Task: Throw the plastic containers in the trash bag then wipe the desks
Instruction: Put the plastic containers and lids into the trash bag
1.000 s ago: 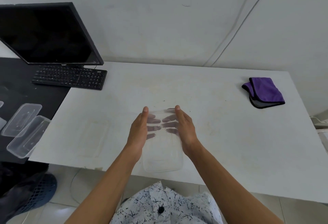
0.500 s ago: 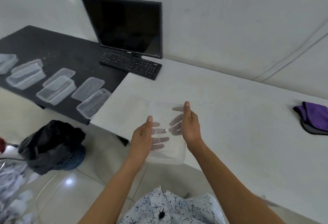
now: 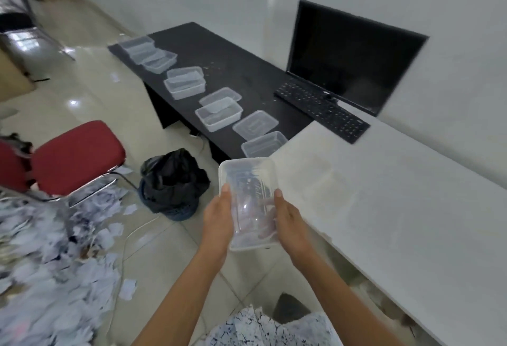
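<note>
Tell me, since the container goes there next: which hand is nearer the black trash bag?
Left hand, just right of the trash bag; the right hand is across the container.

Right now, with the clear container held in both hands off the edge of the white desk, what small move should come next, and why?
Probably carry the container left and forward until it is over the black trash bag, then let go. Both the left hand and the right hand grip it above bare floor, short of the bag, whose open mouth faces up.
</note>
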